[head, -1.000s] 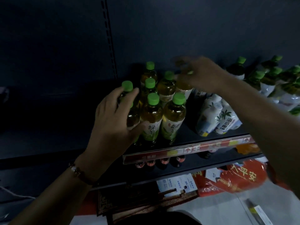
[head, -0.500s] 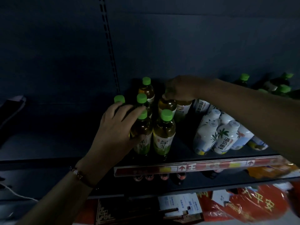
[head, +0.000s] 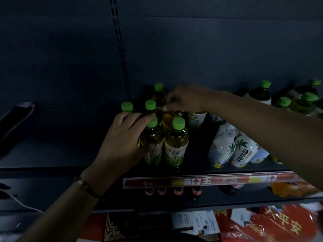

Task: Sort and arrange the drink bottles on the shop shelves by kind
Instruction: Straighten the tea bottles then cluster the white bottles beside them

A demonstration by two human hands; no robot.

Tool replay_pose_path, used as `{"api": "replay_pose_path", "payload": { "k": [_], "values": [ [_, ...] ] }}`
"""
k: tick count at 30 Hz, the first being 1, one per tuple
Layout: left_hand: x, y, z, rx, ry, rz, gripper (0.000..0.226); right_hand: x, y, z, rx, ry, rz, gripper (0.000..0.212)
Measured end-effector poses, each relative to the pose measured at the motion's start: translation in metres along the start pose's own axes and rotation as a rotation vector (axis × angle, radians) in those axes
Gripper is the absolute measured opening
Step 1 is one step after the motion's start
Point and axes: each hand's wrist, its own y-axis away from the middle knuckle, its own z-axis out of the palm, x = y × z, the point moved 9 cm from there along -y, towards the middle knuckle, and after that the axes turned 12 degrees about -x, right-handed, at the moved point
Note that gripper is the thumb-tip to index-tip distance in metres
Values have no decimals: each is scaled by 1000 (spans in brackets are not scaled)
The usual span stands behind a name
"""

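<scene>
On the shelf (head: 201,169), just behind its red price strip (head: 206,180), stands a group of green tea bottles (head: 176,142). The left hand (head: 122,142) wraps the front-left bottle of this group, fingers (head: 134,119) curled round its shoulder and thumb on the label. Right of the group lean the white coconut bottles (head: 244,151). Behind, the right hand (head: 185,98) pinches the top of a back-row tea bottle; its cap is hidden. Farther right are more green-capped bottles (head: 260,93).
</scene>
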Motion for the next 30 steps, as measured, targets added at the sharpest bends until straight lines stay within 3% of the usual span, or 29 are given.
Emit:
{"api": "replay_pose_path", "payload": {
  "k": [5, 11, 15, 17, 21, 23, 26, 28, 30],
  "values": [
    [0, -1, 1, 6, 13, 9, 83, -13, 5, 1, 23, 11, 13, 41],
    [0, 1, 1, 59, 15, 37, 81, -9, 44, -2, 112, -174, 58, 64],
    [0, 1, 3, 73, 19, 50, 77, -29, 70, 29, -21, -141, -47, 55],
    [0, 0, 3, 60, 33, 51, 74, -32, 67, 37, 14, -82, -87, 54],
    [3, 0, -1, -41, 66, 31, 77, -24, 69, 34, 13, -215, -89, 55],
    [0, -3, -12, -114, 133, -36, 75, -15, 79, 17, 87, -342, -70, 52],
    [3, -36, -67, 25, 217, -48, 58, 28, 84, -22, 339, -371, 73, 43],
    [3, -88, -87, 12, 338, -31, 54, 63, 69, -26, 245, -259, 214, 53],
    [1, -149, -76, -182, 330, -22, 58, 90, 51, -10, -3, -135, 340, 63]
  ]
}}
